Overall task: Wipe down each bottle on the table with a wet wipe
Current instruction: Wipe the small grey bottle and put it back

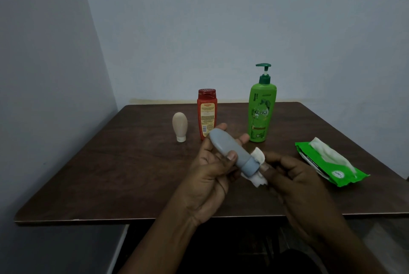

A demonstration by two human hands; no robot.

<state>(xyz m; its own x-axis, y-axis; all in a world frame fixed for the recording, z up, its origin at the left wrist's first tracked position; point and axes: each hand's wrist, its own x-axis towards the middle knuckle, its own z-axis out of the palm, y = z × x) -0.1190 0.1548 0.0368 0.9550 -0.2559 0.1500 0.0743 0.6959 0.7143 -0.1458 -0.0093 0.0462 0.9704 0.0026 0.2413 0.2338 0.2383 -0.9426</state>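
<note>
Wiping the grey bottle cap.
My left hand grips it; my right hand pinches the wet wipe, which I rub around the cap.

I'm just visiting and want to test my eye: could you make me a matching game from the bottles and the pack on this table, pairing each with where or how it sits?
Things:
1. grey bottle
2. beige bottle
3. green pump bottle
4. wipes pack

States:
A. standing on its cap, leftmost on the table
B. lying flat, a wipe sticking out
C. held in the left hand, wipe at its cap
D. upright, tallest

Pairs: 1-C, 2-A, 3-D, 4-B
</note>
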